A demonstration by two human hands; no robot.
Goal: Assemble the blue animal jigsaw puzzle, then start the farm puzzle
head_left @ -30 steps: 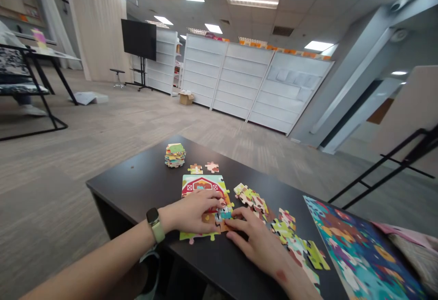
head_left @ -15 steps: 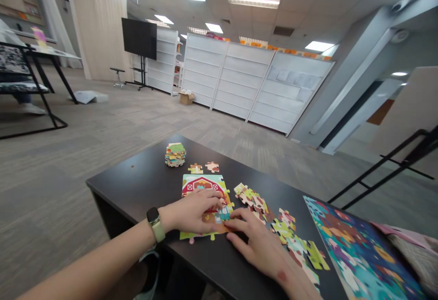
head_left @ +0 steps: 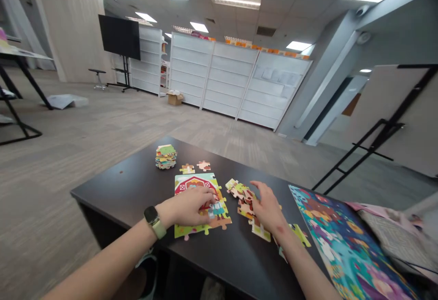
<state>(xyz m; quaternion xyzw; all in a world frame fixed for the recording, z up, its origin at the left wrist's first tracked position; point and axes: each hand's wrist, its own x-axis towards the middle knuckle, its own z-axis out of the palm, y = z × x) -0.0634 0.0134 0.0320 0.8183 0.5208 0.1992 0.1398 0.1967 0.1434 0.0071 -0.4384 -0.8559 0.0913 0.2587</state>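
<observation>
A partly joined jigsaw puzzle (head_left: 219,221) with a red barn lies flat on the dark table. My left hand (head_left: 193,205), with a watch on its wrist, rests on this puzzle and hides its middle; the fingers are slightly bent and hold nothing I can see. To the right, my right hand (head_left: 267,205) is over a spread of loose puzzle pieces (head_left: 245,209), its thumb and fingers apart. Its palm and forearm cover some of the pieces. Two separate pieces (head_left: 204,166) lie beyond the joined puzzle's far edge.
A stack of puzzle pieces (head_left: 166,157) stands near the table's far left corner. At the right lies a colourful picture sheet (head_left: 328,231), with a pink and grey fabric item (head_left: 386,234) beside it. Past the dark table (head_left: 133,195) are white shelves (head_left: 224,81) and a black easel stand (head_left: 379,140).
My right hand has left the joined puzzle's lower right edge and moved right over the loose pieces. My left hand stays on the puzzle. The view has turned slightly to the right.
</observation>
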